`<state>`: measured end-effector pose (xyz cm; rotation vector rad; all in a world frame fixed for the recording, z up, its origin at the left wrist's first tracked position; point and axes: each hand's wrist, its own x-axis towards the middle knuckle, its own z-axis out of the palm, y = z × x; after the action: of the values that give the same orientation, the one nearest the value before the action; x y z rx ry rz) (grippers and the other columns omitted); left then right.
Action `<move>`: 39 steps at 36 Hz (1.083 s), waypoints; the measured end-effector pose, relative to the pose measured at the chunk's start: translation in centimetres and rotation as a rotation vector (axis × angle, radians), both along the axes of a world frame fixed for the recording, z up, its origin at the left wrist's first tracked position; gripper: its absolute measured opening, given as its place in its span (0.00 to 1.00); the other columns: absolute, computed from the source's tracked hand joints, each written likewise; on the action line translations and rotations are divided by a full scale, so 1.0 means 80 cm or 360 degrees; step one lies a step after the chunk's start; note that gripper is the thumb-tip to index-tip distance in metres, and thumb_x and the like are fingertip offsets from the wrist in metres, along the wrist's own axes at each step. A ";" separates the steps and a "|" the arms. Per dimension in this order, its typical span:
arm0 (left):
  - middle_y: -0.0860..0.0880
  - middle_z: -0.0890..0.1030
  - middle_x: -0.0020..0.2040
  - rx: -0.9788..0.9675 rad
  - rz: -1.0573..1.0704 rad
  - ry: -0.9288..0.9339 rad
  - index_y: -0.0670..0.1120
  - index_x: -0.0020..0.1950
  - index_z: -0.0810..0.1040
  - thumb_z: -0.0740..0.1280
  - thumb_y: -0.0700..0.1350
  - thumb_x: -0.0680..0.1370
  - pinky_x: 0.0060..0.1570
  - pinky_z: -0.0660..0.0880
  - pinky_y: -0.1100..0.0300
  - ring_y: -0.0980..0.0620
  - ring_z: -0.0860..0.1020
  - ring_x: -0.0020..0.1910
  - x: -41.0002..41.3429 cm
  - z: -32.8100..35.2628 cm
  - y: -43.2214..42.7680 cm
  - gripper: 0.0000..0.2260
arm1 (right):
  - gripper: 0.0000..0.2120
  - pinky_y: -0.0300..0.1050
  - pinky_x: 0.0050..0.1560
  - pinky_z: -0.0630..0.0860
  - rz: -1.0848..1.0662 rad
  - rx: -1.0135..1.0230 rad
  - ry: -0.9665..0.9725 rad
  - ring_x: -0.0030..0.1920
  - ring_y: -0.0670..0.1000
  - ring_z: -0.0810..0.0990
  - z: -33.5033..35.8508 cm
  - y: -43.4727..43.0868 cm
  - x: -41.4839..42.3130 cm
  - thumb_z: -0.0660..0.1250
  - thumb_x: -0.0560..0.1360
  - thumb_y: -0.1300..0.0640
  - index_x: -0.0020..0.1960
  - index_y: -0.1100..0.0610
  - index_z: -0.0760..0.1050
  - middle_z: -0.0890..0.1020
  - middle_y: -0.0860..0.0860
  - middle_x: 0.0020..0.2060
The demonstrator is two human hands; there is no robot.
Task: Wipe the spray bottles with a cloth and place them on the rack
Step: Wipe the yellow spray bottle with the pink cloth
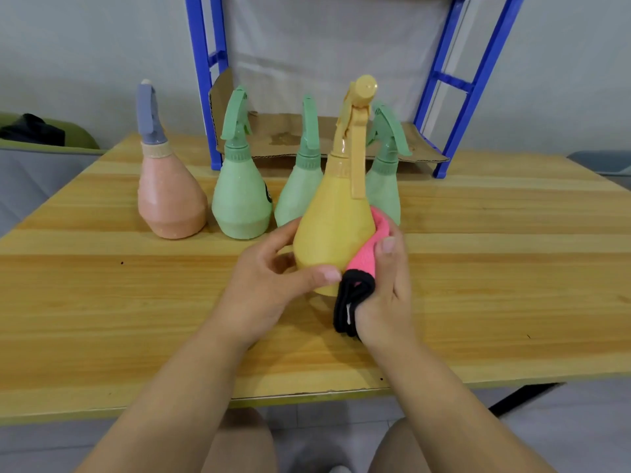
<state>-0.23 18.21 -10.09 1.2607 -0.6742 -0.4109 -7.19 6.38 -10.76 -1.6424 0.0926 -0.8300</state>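
Observation:
My left hand (273, 278) grips the base of a yellow spray bottle (333, 227), held a little above the wooden table (102, 302). My right hand (386, 285) holds a pink cloth with a black edge (362, 257) against the bottle's right side. Behind stand a pink bottle with a grey sprayer (170, 196) and three green bottles (240, 199), (298, 192), (386, 179). The blue rack (464, 87) stands at the back of the table, with cardboard (280, 134) on its lowest shelf.
A grey wall rises behind the rack. A dark bag (30, 129) lies on a green seat at the far left. The table's front edge runs just above my knees (403, 448).

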 end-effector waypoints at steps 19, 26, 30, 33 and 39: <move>0.48 0.82 0.58 -0.0134 -0.0048 0.0065 0.49 0.64 0.77 0.80 0.57 0.57 0.49 0.78 0.59 0.49 0.79 0.59 0.002 0.001 0.001 0.37 | 0.32 0.37 0.62 0.69 0.0076 -0.0039 -0.0077 0.65 0.46 0.73 0.003 0.002 -0.002 0.49 0.75 0.32 0.69 0.52 0.66 0.76 0.50 0.62; 0.50 0.84 0.45 -0.0285 -0.0001 0.0257 0.47 0.55 0.75 0.80 0.53 0.60 0.38 0.78 0.58 0.53 0.82 0.42 0.002 -0.001 0.000 0.28 | 0.20 0.54 0.67 0.71 0.0213 0.0596 0.0057 0.58 0.47 0.79 0.014 -0.005 -0.002 0.53 0.69 0.39 0.53 0.44 0.77 0.84 0.41 0.46; 0.47 0.82 0.57 -0.0110 0.0019 0.0164 0.49 0.59 0.78 0.69 0.51 0.72 0.51 0.79 0.53 0.50 0.81 0.53 0.001 -0.003 -0.007 0.17 | 0.23 0.45 0.63 0.72 0.0001 0.0281 0.0078 0.61 0.43 0.76 0.008 -0.004 0.001 0.50 0.75 0.31 0.60 0.42 0.70 0.79 0.43 0.56; 0.49 0.82 0.57 -0.0066 -0.0031 0.0107 0.53 0.59 0.78 0.71 0.52 0.69 0.51 0.78 0.56 0.51 0.80 0.55 0.000 -0.002 -0.007 0.19 | 0.29 0.45 0.63 0.72 -0.0052 0.0093 0.0016 0.62 0.45 0.74 0.001 -0.005 0.004 0.50 0.73 0.29 0.66 0.45 0.67 0.76 0.48 0.61; 0.49 0.82 0.55 -0.0162 0.0134 0.0159 0.48 0.64 0.73 0.82 0.55 0.54 0.47 0.80 0.55 0.47 0.81 0.55 0.006 -0.002 -0.002 0.41 | 0.25 0.50 0.64 0.72 -0.0016 -0.0128 -0.0076 0.65 0.49 0.73 0.002 0.000 0.004 0.49 0.76 0.33 0.66 0.45 0.65 0.74 0.50 0.62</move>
<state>0.23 18.04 -10.29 1.1603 -0.5488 -0.3630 -6.85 6.35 -10.63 -1.6973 0.0340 -0.8900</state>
